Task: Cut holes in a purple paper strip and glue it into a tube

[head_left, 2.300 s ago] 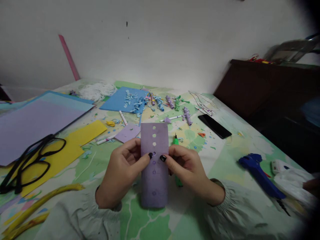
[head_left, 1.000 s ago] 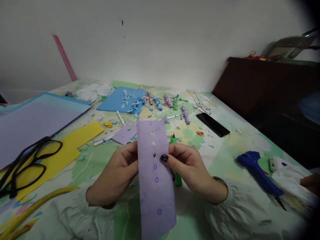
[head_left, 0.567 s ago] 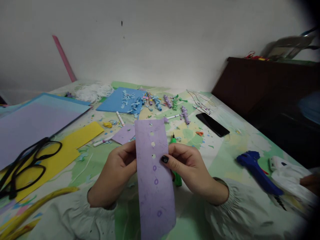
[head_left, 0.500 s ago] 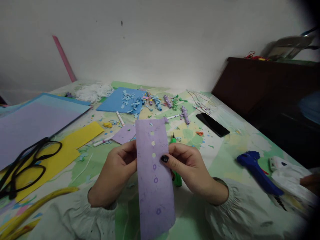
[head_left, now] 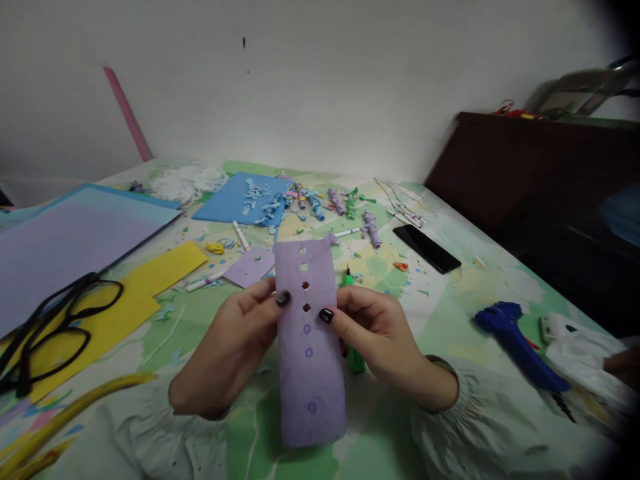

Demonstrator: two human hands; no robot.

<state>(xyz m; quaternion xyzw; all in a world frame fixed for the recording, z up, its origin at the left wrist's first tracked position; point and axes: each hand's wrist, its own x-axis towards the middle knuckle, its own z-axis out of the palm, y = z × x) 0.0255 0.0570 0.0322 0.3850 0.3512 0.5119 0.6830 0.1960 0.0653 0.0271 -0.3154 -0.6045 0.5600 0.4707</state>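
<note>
In the head view, the left hand (head_left: 233, 343) pinches the strip (head_left: 310, 380), up over the tabletop (head_left: 383, 440), at its 10 o'clock edge, the right hand (head_left: 383, 333) at 3 o'clock, four holes (head_left: 307, 307) through toward 12, three rings (head_left: 309, 347) uncut toward 6.

From my end this reads as a place for crafts; home, classroom or workshop, I cannot tell. I see a pale wall (head_left: 320, 93) behind the bench (head_left: 445, 333), coloured sheets (head_left: 90, 233) toward its left edge, cut scraps (head_left: 256, 193) near the far edge, and what looks like a glue gun (head_left: 525, 353) near the right edge.
</note>
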